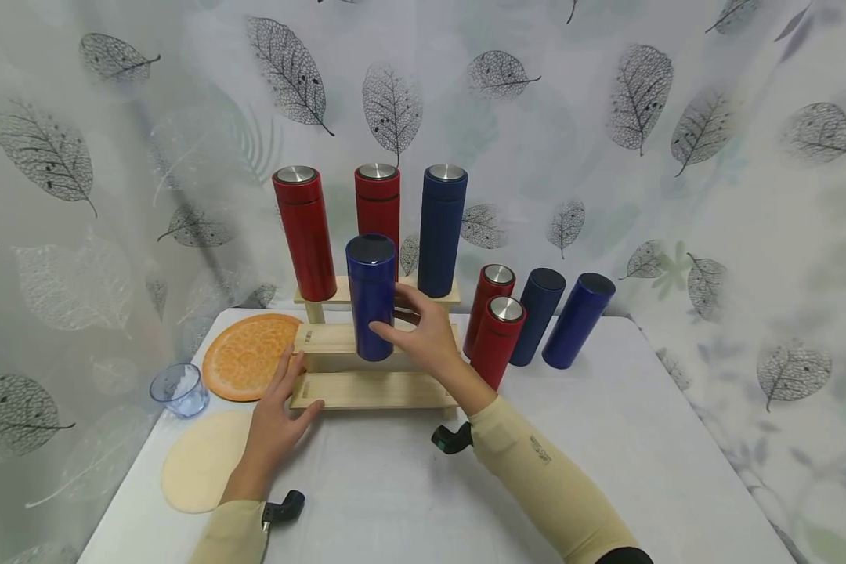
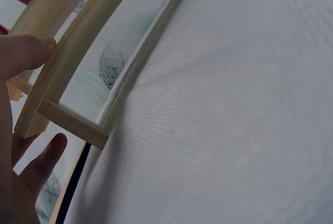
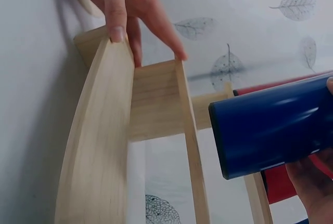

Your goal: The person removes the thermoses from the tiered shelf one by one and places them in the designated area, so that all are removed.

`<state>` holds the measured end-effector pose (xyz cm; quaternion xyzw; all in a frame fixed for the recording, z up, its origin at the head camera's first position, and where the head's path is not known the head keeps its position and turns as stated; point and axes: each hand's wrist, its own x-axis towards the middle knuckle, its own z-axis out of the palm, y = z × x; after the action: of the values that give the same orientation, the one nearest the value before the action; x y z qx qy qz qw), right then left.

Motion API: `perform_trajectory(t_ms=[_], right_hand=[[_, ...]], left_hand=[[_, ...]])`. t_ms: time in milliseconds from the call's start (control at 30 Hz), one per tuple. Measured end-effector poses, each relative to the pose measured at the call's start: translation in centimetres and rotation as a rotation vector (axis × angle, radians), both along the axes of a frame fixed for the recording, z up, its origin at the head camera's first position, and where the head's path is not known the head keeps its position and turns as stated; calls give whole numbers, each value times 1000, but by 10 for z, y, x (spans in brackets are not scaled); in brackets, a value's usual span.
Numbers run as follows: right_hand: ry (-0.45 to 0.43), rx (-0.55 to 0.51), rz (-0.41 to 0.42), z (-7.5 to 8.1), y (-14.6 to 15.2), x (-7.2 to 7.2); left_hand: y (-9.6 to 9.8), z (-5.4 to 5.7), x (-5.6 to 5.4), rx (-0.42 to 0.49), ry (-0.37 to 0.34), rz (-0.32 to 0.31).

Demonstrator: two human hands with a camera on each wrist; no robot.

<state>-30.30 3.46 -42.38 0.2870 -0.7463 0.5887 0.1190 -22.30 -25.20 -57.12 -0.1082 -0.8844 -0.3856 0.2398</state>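
Observation:
My right hand (image 1: 428,330) grips a glossy blue thermos flask (image 1: 372,294) with a dark lid, thumb and fingers on opposite sides. In the right wrist view the flask (image 3: 276,125) hangs in the air, apart from the boards. Behind and below it stands a three-step wooden rack (image 1: 374,390). With fairly straight, spread fingers my left hand (image 1: 275,423) touches the rack's left end; in the right wrist view its thumb lies on the lowest board's end. Along the top step stand a red flask (image 1: 301,235), another red flask (image 1: 377,204) and a navy flask (image 1: 442,231).
Right of the rack stand two red flasks (image 1: 495,341), a navy flask (image 1: 537,317) and a blue flask (image 1: 578,321). At the left lie an orange round mat (image 1: 243,364), a cream disc (image 1: 204,462) and a glass cup (image 1: 182,390). A leaf-print curtain (image 1: 536,117) hangs behind the white-covered table (image 1: 606,439).

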Motion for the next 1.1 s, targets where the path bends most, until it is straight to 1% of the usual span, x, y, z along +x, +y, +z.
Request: perform_trajectory(t_ms=[233,433,600,1000,1100], right_hand=[[22,0,-22,-2,13,7],[-4,10,-45,-5,25,15],[-4,20,-69,-7,35,22],[-26,26,-80,-13,61,34],[-33,20,-92,-14,66,38]], left_hand=[[-1,-3,-1,0,-2,7],[-1,-4,0,6,-6,8],[-1,-3,-1,5,-4,2],[-1,-4,-2,5,2,-4],[-1,-4,-1,-1,-3,4]])
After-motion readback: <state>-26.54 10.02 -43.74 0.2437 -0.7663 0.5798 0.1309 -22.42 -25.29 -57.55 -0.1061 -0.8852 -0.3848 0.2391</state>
